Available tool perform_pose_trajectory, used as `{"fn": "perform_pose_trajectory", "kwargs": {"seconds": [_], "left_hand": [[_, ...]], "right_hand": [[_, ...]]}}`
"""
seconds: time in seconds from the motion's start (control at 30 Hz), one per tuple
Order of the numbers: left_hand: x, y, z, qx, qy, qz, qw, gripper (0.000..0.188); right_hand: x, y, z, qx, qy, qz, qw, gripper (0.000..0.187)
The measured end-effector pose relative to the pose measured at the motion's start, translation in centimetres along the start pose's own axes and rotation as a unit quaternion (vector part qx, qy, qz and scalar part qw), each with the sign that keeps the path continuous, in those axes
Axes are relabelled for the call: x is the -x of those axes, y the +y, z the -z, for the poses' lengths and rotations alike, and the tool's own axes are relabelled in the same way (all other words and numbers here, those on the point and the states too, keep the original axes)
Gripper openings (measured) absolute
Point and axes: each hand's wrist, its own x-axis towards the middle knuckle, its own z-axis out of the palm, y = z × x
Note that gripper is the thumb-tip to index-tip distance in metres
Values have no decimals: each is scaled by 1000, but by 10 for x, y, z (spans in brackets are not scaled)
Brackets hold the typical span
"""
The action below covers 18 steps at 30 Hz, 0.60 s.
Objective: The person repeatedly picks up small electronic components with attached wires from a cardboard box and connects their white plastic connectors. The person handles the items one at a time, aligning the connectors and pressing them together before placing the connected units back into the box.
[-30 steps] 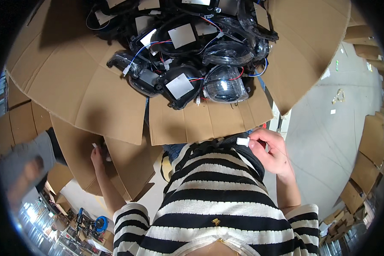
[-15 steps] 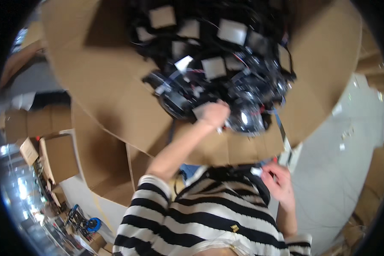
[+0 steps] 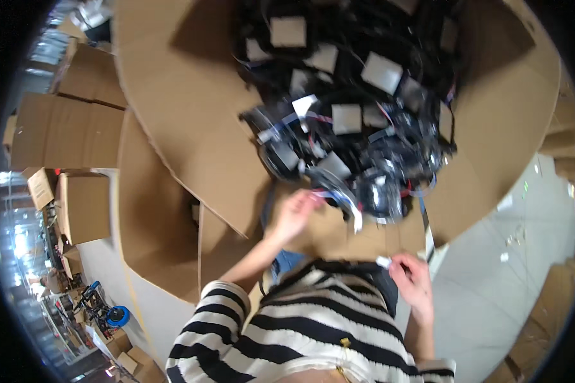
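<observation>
Head view: the left hand is now at the pile of lamp units, by the near edge of the large cardboard box, its fingertips at the red and blue wires of one black lamp unit. Half a second ago the same hand lay over that unit's pale square patch; the patch is now uncovered and the hand has drawn back toward the near flap. Contact has thus passed from the housing to the wiring, judged to be the present point of work. The fingertips appear brought together on the wires, but motion blur prevents confirmation of a firm grip. A white connector hangs over the near flap, to the right of the left hand. The lamp unit lies at the pile's near side, left of a clear-lensed unit. The right hand is little changed: beyond the near flap's right part, toward the person's waist, thumb and finger pinch a small white piece. The hands are well apart, and the white piece and the connector are not touching.
</observation>
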Motion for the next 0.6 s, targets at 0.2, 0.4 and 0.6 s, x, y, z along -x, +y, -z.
{"fn": "perform_pose_trajectory", "kwargs": {"seconds": [0.2,0.4,0.6], "left_hand": [[57,16,38,-54,139,128,981,17],[100,29,65,-371,85,-26,924,11],[109,40,51,-144,70,-62,985,12]], "right_hand": [[-9,-8,-9,1,-46,19,999,4],[-19,-12,-25,44,-80,30,995,3],[-17,-9,-46,37,-143,1,989,2]]}}
